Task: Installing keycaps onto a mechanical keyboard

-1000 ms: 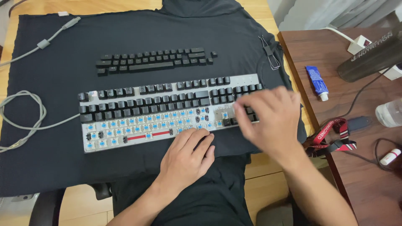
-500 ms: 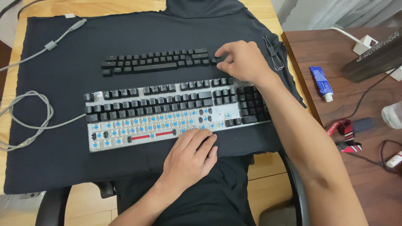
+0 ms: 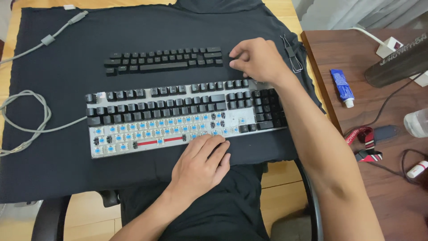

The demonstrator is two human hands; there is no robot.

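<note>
Two hands at work: right hand (image 3: 258,60) has fingers curled, tips pinched at the right end of the loose keycap rows (image 3: 162,60) on the black cloth (image 3: 58,169); can't tell if a cap's gripped. Left hand (image 3: 200,165) lies flat, fingers open, on the keyboard (image 3: 178,118) front edge. Risk: wrist or forearm brushes the rows & scatters caps, or a cap slips the pinch and drops onto the bare blue switches (image 3: 151,129).
</note>
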